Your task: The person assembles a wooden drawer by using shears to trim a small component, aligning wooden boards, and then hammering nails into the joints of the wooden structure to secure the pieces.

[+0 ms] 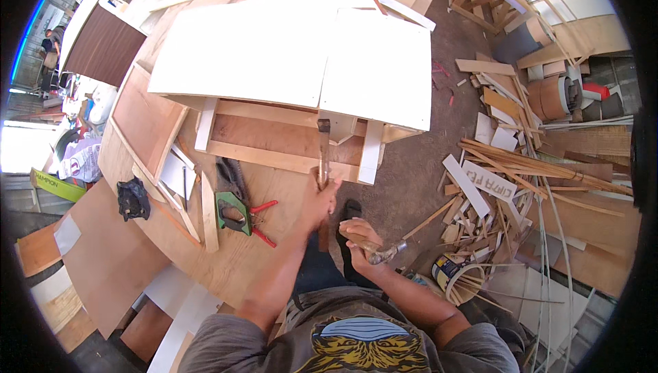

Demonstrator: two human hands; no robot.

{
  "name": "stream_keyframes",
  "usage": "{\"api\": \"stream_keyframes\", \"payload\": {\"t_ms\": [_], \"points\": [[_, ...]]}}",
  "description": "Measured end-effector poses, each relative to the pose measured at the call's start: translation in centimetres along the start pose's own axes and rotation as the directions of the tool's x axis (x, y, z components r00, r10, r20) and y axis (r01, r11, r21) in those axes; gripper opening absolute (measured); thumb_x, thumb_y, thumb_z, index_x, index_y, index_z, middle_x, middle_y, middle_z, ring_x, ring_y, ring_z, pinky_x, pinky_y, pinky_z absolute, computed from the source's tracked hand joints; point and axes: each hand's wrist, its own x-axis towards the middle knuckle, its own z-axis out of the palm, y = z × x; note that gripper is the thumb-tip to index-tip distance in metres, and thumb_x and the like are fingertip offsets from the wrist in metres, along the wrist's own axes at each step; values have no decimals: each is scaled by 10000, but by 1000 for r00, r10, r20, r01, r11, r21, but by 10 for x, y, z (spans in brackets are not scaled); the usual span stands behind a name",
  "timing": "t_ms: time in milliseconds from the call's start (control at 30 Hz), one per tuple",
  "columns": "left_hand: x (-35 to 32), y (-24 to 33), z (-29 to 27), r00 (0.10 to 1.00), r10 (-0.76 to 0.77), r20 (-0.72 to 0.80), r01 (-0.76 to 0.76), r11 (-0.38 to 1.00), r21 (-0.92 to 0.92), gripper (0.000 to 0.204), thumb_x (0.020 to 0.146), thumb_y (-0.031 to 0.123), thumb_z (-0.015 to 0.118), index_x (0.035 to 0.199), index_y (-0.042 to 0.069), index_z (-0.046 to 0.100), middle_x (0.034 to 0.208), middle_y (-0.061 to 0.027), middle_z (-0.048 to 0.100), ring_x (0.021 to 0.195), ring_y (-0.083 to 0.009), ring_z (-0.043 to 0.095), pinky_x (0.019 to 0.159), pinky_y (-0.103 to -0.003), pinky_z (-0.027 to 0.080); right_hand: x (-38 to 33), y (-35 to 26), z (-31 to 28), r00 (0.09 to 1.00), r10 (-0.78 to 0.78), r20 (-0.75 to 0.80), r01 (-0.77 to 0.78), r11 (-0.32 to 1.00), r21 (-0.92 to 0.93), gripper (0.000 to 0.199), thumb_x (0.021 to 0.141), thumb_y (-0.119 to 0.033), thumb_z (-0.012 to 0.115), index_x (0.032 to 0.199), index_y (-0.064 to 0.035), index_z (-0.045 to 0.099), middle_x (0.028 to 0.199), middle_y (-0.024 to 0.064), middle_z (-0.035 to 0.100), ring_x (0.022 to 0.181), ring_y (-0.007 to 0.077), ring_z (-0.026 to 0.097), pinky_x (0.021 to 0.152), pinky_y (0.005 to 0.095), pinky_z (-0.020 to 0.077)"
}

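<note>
**Wood chisel in one hand, hammer in the other**

Wooden-handled, the one chisel (323,153) stood with its blade end against the white corner block under two white panels (301,57). The left hand (319,198) was wrapped tight round its lower end. One hammer (375,251) lay in the right hand (358,239), fingers curled shut on the handle, the metal head pointing right — low, near the person's lap.

On the plywood sheet (226,256) to the left lay one green-handled saw (232,201) and one pair of red-handled pliers (260,221), side by side, with one black rag (132,198) further left. A heap of offcut strips (507,188) crowded the floor on the right, one paint tin (447,270) at its near edge. Two white legs (370,150) flanked the frame beneath the panels.
</note>
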Motion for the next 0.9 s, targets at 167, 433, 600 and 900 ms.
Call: {"api": "stream_keyframes", "payload": {"t_ms": [167, 433, 600, 900], "points": [[26, 33, -45, 998, 50, 38, -63, 873, 484, 301, 993, 288, 647, 1151, 38, 589, 776, -53, 601, 629, -143, 598, 557, -318, 510, -23, 28, -28, 991, 113, -66, -108, 991, 84, 151, 933, 22, 605, 1081, -9, 616, 1121, 160, 662, 1042, 306, 657, 912, 417, 533], [85, 101, -63, 982, 144, 121, -141, 137, 981, 542, 982, 560, 559, 1115, 46, 669, 999, -212, 717, 931, -405, 696, 810, -500, 531, -26, 29, -59, 936, 342, -83, -347, 936, -57, 153, 967, 8, 570, 1094, -25, 648, 978, 126, 669, 875, 234, 659, 795, 356, 515], [117, 119, -82, 888, 278, 367, -340, -143, 930, 591, 962, 624, 543, 1015, 60, 714, 947, -212, 719, 950, -403, 693, 834, -504, 535, -23, 21, -58, 935, 349, -59, -354, 928, -114, 132, 982, -28, 595, 1103, -18, 647, 936, 115, 663, 846, 228, 656, 792, 347, 514], [132, 139, -81, 979, 13, 202, -198, -138, 970, 625, 972, 653, 488, 1008, 75, 724, 973, -201, 722, 1026, -387, 670, 928, -500, 510, -23, 38, -62, 939, 339, -59, -344, 924, -169, 229, 1063, -258, 566, 1084, -30, 575, 955, 26, 591, 866, 101, 528, 800, 284, 462]]}}
